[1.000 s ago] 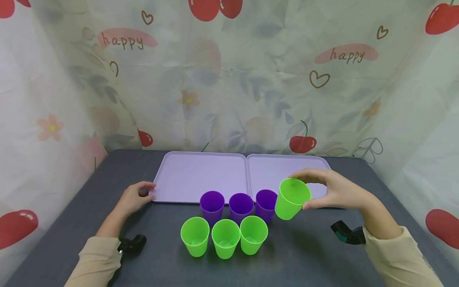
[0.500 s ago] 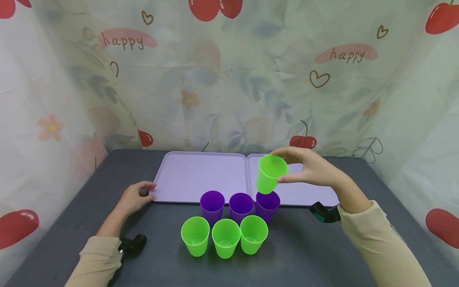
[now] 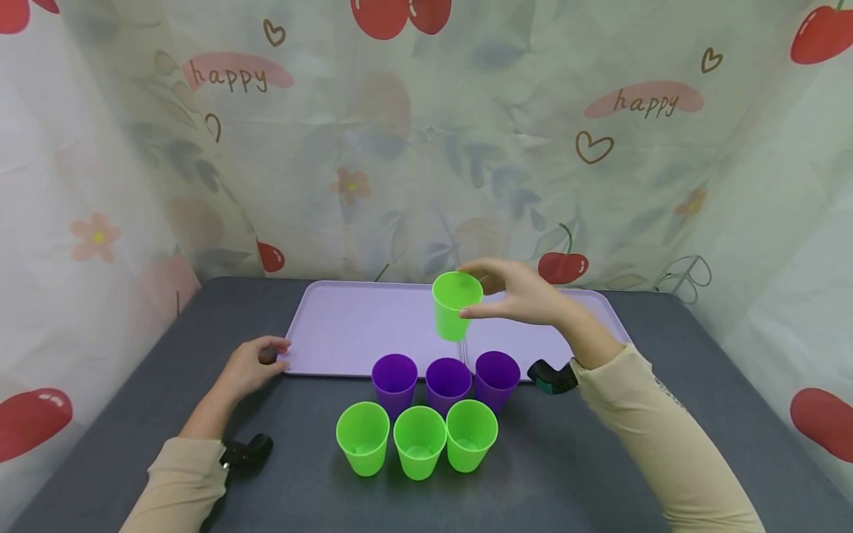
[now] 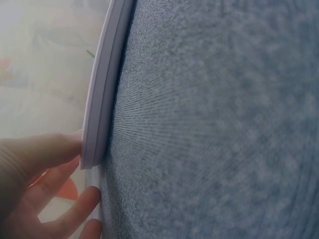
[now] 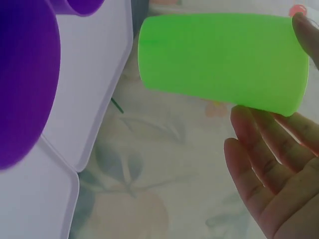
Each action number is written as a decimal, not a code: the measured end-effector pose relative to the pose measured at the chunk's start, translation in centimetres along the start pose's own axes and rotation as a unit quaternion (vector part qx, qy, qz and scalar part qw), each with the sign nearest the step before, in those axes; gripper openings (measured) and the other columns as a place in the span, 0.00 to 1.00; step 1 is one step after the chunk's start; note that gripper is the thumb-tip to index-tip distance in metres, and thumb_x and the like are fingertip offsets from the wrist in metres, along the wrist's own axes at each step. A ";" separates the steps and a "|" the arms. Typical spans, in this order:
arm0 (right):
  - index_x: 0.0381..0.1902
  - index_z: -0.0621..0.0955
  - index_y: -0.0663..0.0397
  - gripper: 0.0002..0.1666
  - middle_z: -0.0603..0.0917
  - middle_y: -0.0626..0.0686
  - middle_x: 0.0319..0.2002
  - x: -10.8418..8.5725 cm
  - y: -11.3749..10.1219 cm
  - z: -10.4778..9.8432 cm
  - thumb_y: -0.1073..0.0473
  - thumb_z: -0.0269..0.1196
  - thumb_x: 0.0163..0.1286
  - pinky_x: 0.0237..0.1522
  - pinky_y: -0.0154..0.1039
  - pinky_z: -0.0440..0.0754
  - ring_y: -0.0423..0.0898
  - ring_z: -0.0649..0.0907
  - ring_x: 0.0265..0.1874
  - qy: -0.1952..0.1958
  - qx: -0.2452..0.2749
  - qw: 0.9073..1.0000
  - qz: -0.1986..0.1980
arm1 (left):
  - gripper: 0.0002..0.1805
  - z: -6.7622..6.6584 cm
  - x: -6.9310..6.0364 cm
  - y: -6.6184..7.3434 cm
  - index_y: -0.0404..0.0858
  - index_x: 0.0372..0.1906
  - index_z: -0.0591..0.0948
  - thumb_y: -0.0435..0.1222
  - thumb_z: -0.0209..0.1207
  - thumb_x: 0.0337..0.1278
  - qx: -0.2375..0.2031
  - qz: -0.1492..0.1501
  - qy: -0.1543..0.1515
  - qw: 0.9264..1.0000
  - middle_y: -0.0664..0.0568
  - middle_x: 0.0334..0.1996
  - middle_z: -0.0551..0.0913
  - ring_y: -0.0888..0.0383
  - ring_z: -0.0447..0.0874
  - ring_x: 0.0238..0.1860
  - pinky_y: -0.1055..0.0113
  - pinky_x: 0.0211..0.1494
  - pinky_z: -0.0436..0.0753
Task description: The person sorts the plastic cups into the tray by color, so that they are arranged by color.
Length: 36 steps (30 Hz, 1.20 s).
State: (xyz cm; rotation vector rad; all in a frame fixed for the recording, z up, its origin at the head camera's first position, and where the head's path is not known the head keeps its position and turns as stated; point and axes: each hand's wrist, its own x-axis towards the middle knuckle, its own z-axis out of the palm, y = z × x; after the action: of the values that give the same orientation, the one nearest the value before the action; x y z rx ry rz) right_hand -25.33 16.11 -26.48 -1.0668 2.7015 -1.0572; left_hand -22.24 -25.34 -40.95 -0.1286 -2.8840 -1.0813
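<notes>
My right hand (image 3: 526,292) holds a green cup (image 3: 456,305) upright above the seam of the two lilac trays, thumb on the near side and fingers behind. In the right wrist view the thumb and fingertips (image 5: 241,112) press that cup (image 5: 219,59) near its rim. My left hand (image 3: 246,368) is at the front left corner of the left tray (image 3: 373,326); the left wrist view shows the thumb and a finger pinching the tray's edge (image 4: 99,99), the other fingers loose.
Three purple cups (image 3: 395,381) stand along the trays' front edge. Nearer, three green cups (image 3: 363,440) stand in a row on the dark table (image 3: 293,474). The right tray (image 3: 533,355) lies beside the left one; a patterned curtain (image 3: 426,148) hangs behind.
My right hand has carried the green cup leftward and away from me, from right of the purple cups to over the trays. The left hand has stayed at the tray corner.
</notes>
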 end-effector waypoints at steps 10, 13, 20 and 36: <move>0.59 0.73 0.56 0.37 0.81 0.56 0.52 3.7 -1.2 2.6 0.52 0.71 0.53 0.45 0.41 0.82 0.48 0.85 0.40 -0.008 -0.006 1.000 0.006 | 0.19 0.0 0.0 0.0 0.28 0.49 0.78 0.31 0.62 0.52 -0.002 -0.001 0.003 1.000 0.32 0.47 0.81 0.43 0.80 0.41 0.60 0.40 0.76; 0.59 0.73 0.54 0.37 0.81 0.55 0.52 4.6 -1.7 3.3 0.51 0.71 0.53 0.44 0.38 0.82 0.46 0.85 0.39 -0.015 -0.011 1.000 0.008 | 0.19 0.0 0.0 0.0 0.28 0.49 0.78 0.31 0.62 0.52 -0.003 -0.002 0.003 1.000 0.32 0.46 0.81 0.42 0.80 0.41 0.60 0.40 0.77; 0.57 0.74 0.54 0.34 0.81 0.54 0.52 6.5 -2.7 4.8 0.50 0.70 0.53 0.46 0.37 0.80 0.46 0.85 0.39 -0.044 0.001 0.999 0.000 | 0.18 0.1 0.0 0.0 0.28 0.49 0.78 0.30 0.62 0.51 -0.009 0.003 0.008 1.000 0.32 0.46 0.81 0.43 0.81 0.40 0.61 0.39 0.77; 0.60 0.72 0.52 0.37 0.78 0.55 0.55 10.1 -4.6 9.0 0.47 0.70 0.54 0.43 0.29 0.79 0.46 0.84 0.45 -0.100 -0.023 0.994 0.023 | 0.18 0.0 -0.1 0.2 0.27 0.49 0.77 0.30 0.61 0.51 -0.011 -0.003 0.008 1.000 0.31 0.46 0.80 0.40 0.80 0.43 0.55 0.44 0.78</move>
State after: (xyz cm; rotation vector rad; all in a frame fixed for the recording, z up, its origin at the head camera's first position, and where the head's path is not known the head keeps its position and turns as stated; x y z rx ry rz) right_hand -27.81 2.24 -28.59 -1.0513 2.5890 -0.8356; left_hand -22.14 -25.18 -40.84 -0.1122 -2.8606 -1.1104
